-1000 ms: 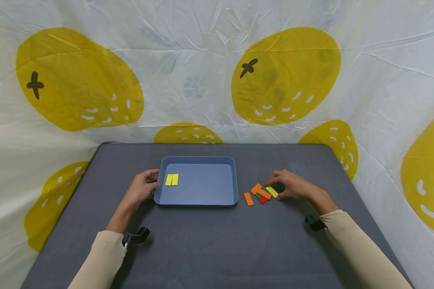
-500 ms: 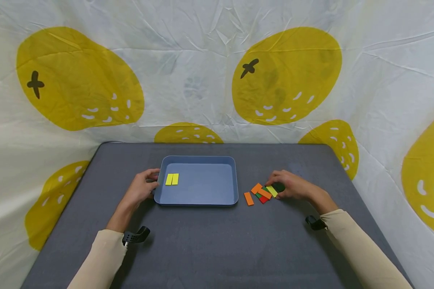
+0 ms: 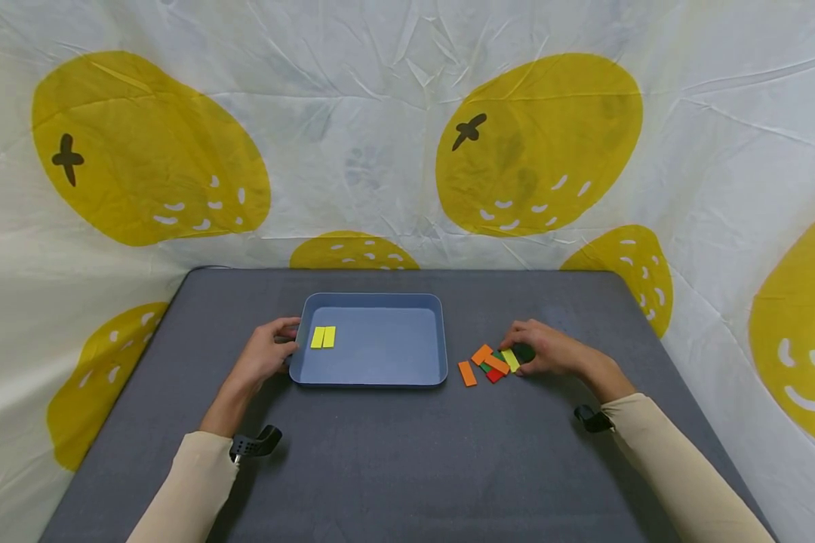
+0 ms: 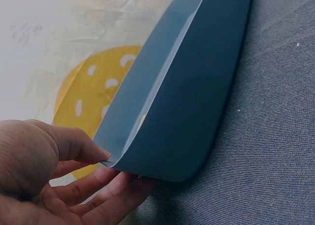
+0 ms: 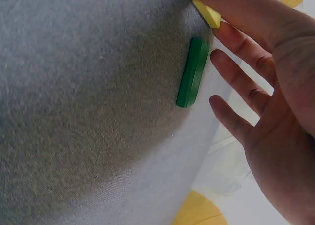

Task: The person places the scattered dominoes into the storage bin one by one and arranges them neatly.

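My left hand [image 3: 266, 351] grips the left end of a blue-grey tray [image 3: 387, 351]. In the left wrist view its thumb lies on the tray's rim, with fingers against the outside of the wall. Two yellow tiles [image 3: 323, 337] lie side by side in the tray's left part. Right of the tray, my right hand [image 3: 546, 348] pinches another yellow tile [image 3: 512, 361] between thumb and forefinger, at the edge of a small tile pile. The other fingers are spread over a green tile [image 5: 193, 72], seen apart from them in the right wrist view.
Orange tiles [image 3: 496, 364] overlap a red tile [image 3: 494, 375] and green pieces beside my right hand. One orange tile [image 3: 467, 374] lies separately, nearer the tray. A dark grey cloth covers the table [image 3: 394, 460], and a patterned white curtain [image 3: 373, 173] hangs behind it.
The yellow tile in my right fingers has turned slightly, its near end shifting left. My left hand and the tray have stayed in place.
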Available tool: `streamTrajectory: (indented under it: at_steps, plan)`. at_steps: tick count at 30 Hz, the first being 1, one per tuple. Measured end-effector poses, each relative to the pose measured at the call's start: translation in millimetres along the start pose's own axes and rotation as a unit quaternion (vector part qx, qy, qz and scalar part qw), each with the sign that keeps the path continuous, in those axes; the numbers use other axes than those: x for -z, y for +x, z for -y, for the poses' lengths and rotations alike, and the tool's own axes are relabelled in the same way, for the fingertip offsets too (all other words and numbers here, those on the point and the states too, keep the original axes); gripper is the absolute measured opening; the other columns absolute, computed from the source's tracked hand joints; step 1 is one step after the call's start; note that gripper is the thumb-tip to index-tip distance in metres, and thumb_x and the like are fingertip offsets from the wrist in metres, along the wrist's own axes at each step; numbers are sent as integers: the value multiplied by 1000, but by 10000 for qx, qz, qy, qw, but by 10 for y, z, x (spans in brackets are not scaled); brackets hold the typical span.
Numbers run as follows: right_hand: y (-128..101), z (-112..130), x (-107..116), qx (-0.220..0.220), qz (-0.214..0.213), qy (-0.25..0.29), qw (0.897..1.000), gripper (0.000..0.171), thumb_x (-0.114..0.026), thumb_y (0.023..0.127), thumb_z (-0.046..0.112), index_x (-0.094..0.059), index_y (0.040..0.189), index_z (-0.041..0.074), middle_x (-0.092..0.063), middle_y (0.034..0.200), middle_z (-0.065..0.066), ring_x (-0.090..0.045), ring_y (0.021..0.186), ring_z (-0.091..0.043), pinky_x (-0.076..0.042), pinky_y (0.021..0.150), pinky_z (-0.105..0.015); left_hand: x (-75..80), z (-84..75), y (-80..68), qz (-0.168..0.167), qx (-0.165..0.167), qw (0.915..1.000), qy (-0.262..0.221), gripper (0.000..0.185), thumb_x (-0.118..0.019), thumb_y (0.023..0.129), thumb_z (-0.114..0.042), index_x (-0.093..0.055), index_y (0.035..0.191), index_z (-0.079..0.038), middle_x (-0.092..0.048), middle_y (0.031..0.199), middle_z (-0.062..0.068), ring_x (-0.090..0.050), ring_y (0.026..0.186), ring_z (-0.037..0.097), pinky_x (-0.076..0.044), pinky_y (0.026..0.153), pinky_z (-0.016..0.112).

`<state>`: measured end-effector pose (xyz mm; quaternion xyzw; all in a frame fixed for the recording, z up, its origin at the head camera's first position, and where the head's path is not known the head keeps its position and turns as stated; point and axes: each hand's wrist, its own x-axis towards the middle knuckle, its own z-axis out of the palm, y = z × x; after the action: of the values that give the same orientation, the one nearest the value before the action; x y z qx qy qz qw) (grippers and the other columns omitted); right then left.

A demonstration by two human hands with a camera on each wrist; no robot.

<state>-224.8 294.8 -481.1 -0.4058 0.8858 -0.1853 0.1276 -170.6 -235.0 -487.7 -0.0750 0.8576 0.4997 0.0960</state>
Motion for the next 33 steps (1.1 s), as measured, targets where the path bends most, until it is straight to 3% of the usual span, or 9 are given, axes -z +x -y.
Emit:
streamTrajectory:
  at_steps: [33]
  plan:
    - [67, 138, 157, -40, -251, -403, 9989, 43, -83, 84, 18, -70, 123, 5, -65, 116, -5, -55, 109, -25, -49, 94, -49, 9, 6, -6, 18, -26, 10000, -31, 53, -54, 101, -4, -43, 153, -6, -48, 141, 26, -55, 119, 40, -60, 75, 43]
